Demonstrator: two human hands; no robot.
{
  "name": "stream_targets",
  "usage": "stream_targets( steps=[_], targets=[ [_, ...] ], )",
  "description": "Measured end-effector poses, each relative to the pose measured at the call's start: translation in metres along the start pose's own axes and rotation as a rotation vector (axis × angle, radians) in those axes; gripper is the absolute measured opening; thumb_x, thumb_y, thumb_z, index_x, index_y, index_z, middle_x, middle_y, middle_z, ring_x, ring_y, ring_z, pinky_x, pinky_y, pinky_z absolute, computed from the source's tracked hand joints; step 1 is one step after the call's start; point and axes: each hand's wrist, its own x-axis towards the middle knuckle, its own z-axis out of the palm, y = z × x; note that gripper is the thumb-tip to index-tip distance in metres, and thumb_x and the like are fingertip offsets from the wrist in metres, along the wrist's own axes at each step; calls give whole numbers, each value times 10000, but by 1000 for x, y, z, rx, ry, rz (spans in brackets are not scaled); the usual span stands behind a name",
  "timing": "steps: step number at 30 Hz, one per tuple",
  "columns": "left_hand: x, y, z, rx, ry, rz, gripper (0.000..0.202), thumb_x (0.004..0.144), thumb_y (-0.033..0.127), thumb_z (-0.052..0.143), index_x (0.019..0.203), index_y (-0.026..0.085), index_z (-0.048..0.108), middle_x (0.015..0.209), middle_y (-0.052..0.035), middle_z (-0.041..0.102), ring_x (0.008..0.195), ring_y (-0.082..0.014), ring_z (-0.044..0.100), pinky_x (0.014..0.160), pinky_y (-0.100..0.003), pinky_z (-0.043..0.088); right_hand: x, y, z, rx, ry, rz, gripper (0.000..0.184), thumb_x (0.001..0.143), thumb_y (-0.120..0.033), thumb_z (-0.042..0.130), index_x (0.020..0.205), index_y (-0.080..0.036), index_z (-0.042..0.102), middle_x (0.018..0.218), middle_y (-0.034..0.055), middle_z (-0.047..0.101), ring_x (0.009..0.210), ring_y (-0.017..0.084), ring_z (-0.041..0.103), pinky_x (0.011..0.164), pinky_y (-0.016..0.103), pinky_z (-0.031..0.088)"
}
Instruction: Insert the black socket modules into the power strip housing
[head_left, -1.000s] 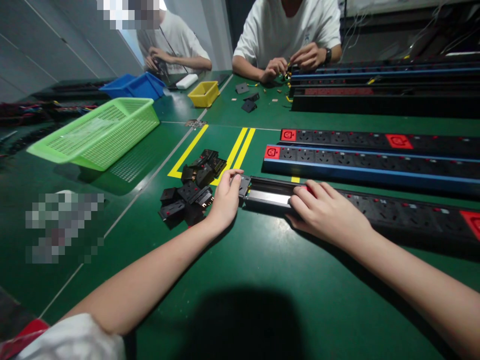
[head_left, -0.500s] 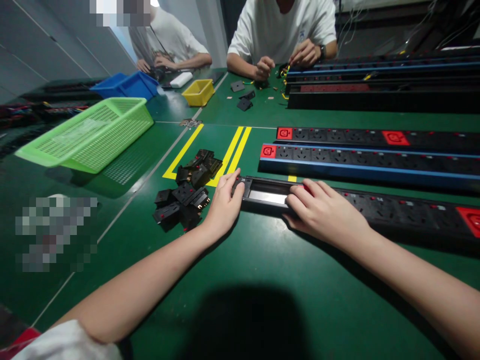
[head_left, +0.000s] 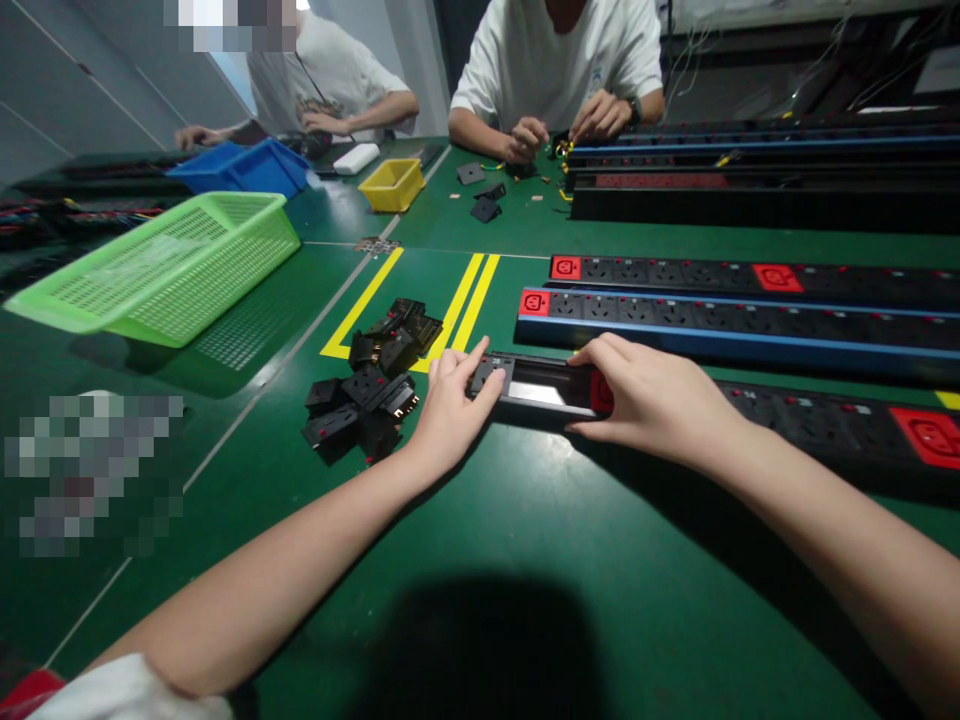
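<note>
A long black power strip (head_left: 795,400) lies crosswise in front of me, with an open slot (head_left: 551,385) in its channel. At its left end my left hand (head_left: 454,405) holds a black socket module (head_left: 491,375) marked 28, thumb on top and fingers along the far side. Right of the slot, my right hand (head_left: 652,395) straddles the strip, thumb at the near side and fingers at the far side. A red socket (head_left: 601,390) shows beside its palm. Left of my left hand lies a pile of loose black socket modules (head_left: 367,395).
Two more strips, one blue-edged (head_left: 675,335), lie behind mine. A green basket (head_left: 225,260), a yellow bin (head_left: 391,187) and blue bins (head_left: 240,170) stand to the left. Across the green table (head_left: 450,620), a co-worker's hands (head_left: 600,118) are near wires and stacked strips (head_left: 750,205).
My right hand has gone from lying over the strip to spanning it, baring more of the red socket. The module under my left hand has shifted slightly right.
</note>
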Motion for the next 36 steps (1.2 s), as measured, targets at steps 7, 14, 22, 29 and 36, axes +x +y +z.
stream_targets(
  steps=[7, 14, 22, 29, 36],
  targets=[
    [4, -2, -1, -263, -53, -45, 597, 882, 521, 577, 1382, 196, 545, 1091, -87, 649, 1009, -217, 594, 962, -370, 456, 7, 10, 4, 166, 19, -16, 583, 650, -494, 777, 1080, -206, 509, 1049, 51, 608, 898, 223, 623, 688, 321, 492],
    [0, 5, 4, -347, -76, -10, 676, 865, 440, 640, 1439, 211, 367, 760, 45, 547, 693, -104, 520, 714, -246, 429, 1, 11, 10, 185, 11, -6, 675, 701, -531, 735, 1228, -224, 446, 1224, 93, 556, 1074, 275, 599, 785, 399, 547],
    [-7, 16, -3, -168, -188, 289, 251, 961, 375, 473, 1031, 216, 653, 1008, -42, 702, 945, -171, 622, 856, -315, 444, -2, 6, 6, 175, 88, -145, 758, 764, -425, 718, 1384, -203, 344, 1363, 156, 471, 1227, 297, 540, 942, 444, 532],
    [-7, 17, -3, -85, -234, 494, 339, 970, 270, 444, 1244, 286, 643, 1104, -44, 695, 1016, -168, 607, 901, -340, 439, -2, 8, 8, 204, 120, -236, 705, 779, -336, 710, 1377, -195, 365, 1327, 151, 529, 1245, 282, 520, 997, 447, 498],
    [-8, 20, -5, -183, -165, 345, 261, 950, 289, 501, 1145, 222, 660, 1065, -44, 709, 964, -167, 624, 877, -316, 453, 0, 9, 7, 226, 77, -263, 678, 808, -309, 691, 1402, -219, 378, 1340, 102, 565, 1186, 275, 507, 969, 451, 500]
  ],
)
